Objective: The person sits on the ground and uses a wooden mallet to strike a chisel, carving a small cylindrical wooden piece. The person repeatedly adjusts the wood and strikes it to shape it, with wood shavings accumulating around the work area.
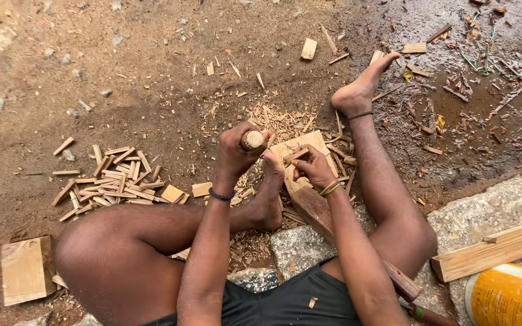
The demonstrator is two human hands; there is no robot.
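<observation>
Left hand (237, 151) grips a mallet (252, 139); right hand (313, 168) clamps a chisel (296, 156) on the plank (300, 175). A glancing blow could hit the bracing foot (271, 181).

Bare dirt ground (122, 72), wood chips (113, 178), plank (26, 270), stone blocks (490, 208)

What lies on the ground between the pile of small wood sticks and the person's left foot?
In the head view, two small flat wood blocks lie there, between the stick pile and the left foot.
</observation>
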